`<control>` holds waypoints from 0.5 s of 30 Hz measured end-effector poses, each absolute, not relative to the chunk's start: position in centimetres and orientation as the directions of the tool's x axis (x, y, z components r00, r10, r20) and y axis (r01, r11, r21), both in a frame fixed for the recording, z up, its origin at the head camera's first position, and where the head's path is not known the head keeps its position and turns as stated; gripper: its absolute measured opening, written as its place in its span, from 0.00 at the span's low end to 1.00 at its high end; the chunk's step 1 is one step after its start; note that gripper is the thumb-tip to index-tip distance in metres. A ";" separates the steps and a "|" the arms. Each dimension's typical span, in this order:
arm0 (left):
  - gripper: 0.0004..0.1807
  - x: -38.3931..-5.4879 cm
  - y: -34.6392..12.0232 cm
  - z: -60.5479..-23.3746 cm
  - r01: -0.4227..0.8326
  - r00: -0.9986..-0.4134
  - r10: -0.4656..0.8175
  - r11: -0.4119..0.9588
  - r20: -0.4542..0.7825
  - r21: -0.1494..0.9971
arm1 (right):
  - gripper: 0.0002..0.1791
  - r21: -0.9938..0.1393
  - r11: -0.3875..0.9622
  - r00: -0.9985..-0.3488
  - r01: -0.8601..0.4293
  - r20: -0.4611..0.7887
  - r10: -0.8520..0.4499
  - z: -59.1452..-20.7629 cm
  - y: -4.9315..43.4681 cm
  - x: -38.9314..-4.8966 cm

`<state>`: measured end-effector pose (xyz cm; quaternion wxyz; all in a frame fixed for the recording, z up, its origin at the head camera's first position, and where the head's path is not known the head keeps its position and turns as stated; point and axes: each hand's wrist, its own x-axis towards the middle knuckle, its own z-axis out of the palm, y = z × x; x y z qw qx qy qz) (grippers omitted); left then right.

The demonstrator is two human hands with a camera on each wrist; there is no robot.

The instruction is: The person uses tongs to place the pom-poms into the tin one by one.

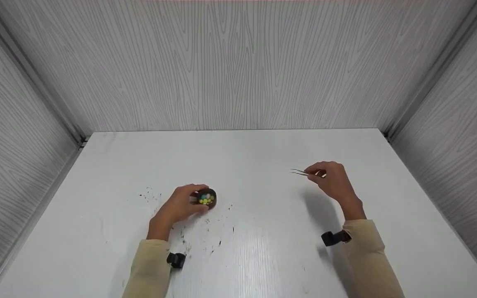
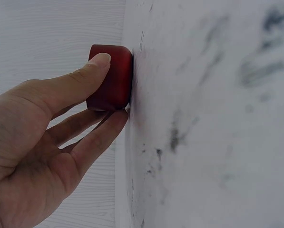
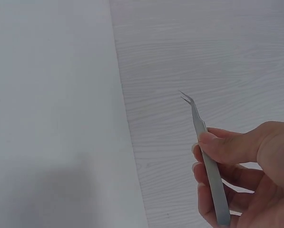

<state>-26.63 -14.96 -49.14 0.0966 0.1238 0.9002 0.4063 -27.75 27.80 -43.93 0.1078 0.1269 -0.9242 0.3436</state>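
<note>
My left hand (image 1: 182, 203) grips a small red cup (image 2: 117, 78) with thumb and fingers on its sides. The base of the cup appears to stand on the white table. Inside it lie several small round beads (image 1: 206, 198), yellow, blue-green and pale, seen in the head view. Raised above the table on the right, my right hand (image 1: 330, 180) pinches a pair of metal tweezers (image 3: 210, 175) between thumb and fingers. Their thin bent tips point left in the head view, slightly apart, and nothing shows between them.
The white table (image 1: 255, 165) carries scattered dark marks (image 1: 184, 242) around and in front of the left hand. Wood-grain panels (image 1: 230, 66) enclose it at the back and both sides. Each forearm has a black wrist device (image 1: 176, 260) strapped on.
</note>
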 end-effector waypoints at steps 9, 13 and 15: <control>0.33 -26.5 -15.2 -49.1 0.132 -0.954 0.289 0.645 -0.081 0.753 | 0.09 -0.620 0.754 -0.967 -0.217 0.240 -0.082 -44.0 30.3 -27.7; 0.33 -26.5 -15.1 -49.2 0.122 -0.955 0.284 0.637 -0.085 0.761 | 0.11 -0.616 0.769 -0.974 -0.169 0.223 -0.035 -43.9 31.9 -27.4; 0.33 -26.5 -14.9 -49.1 0.122 -0.955 0.283 0.639 -0.085 0.760 | 0.11 -0.615 0.776 -0.979 -0.137 0.202 -0.012 -44.0 32.7 -27.2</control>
